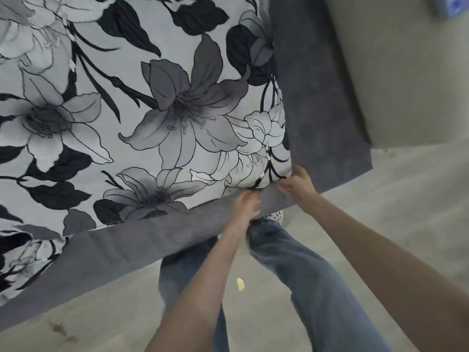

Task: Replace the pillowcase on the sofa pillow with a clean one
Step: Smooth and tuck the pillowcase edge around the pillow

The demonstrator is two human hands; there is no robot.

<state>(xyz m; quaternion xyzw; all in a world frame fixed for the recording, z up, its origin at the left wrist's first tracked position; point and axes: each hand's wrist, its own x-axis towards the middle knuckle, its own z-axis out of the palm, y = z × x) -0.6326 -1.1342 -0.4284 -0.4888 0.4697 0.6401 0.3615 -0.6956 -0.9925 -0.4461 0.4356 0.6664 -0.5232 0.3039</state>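
Observation:
A large pillow in a grey-and-black floral pillowcase (142,118) lies flat on the grey sofa seat (127,247), filling most of the view. Both hands are at its near right corner. My left hand (245,205) pinches the case's lower edge where it meets the seat front, fingers curled on the fabric. My right hand (298,185) grips the very corner of the case, just to the right. Whether that edge is the case's opening cannot be made out.
The sofa's grey armrest (314,97) runs along the pillow's right side. Below are my legs in blue jeans (299,275) and a dotted shoe (276,215) on a beige floor. A small yellow scrap (240,284) lies on the floor.

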